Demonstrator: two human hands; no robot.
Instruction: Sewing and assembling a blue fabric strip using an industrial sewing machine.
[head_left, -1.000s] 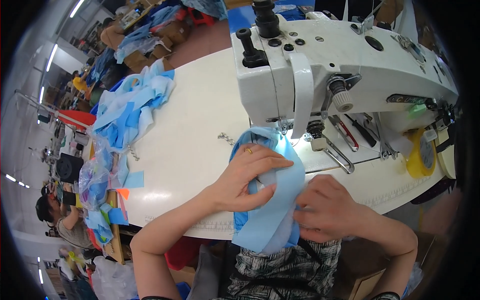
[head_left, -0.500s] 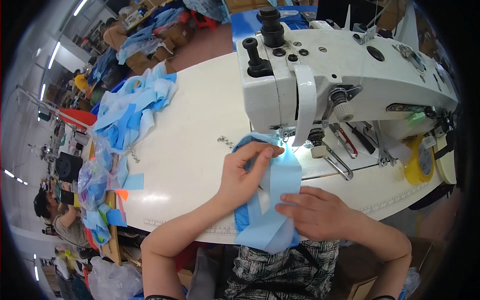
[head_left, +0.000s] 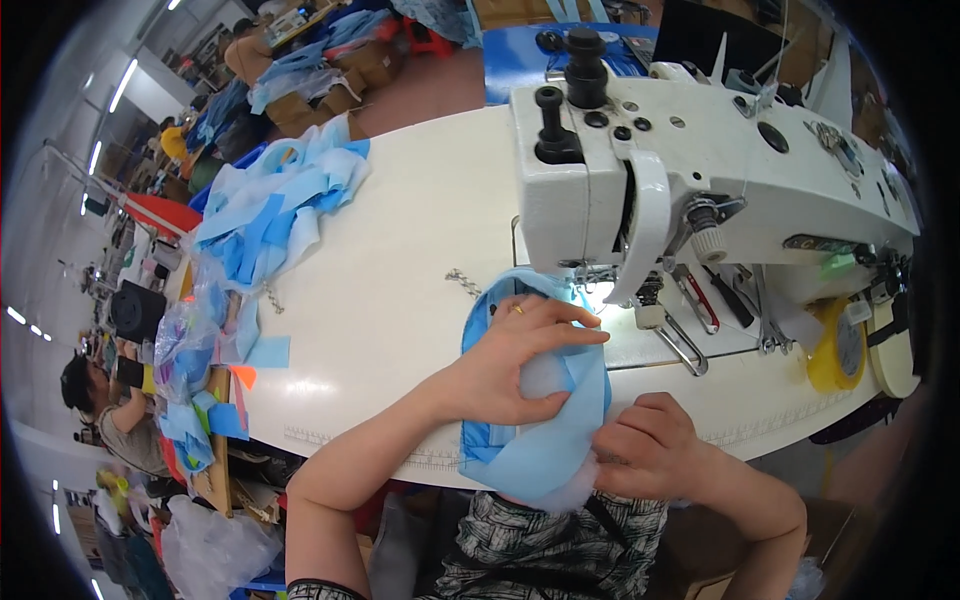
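A light-blue fabric piece (head_left: 550,449) with white padding and a darker blue edge lies under the needle of the white sewing machine (head_left: 574,228), hanging over the table's front edge. My left hand (head_left: 507,365) rests on it just before the needle, fingers spread and arched, with thumb and index finger apart on the cloth. My right hand (head_left: 654,446) has curled fingers gripping the right side of the fabric lower down; its fingertips are partly hidden. The needle area is lit and partly behind my left fingers.
The white table (head_left: 385,230) carries a pile of blue strips (head_left: 263,225) and plastic bags (head_left: 183,339) at left. Right of the needle lie tools (head_left: 700,305) and a yellow tape roll (head_left: 836,348). A co-worker (head_left: 125,420) sits at a neighbouring bench on the left.
My left fingers, bent together half a second ago, are now spread over the fabric. My right hand has moved slightly right and down, its fingers curling. The fabric's lower part has folded round.
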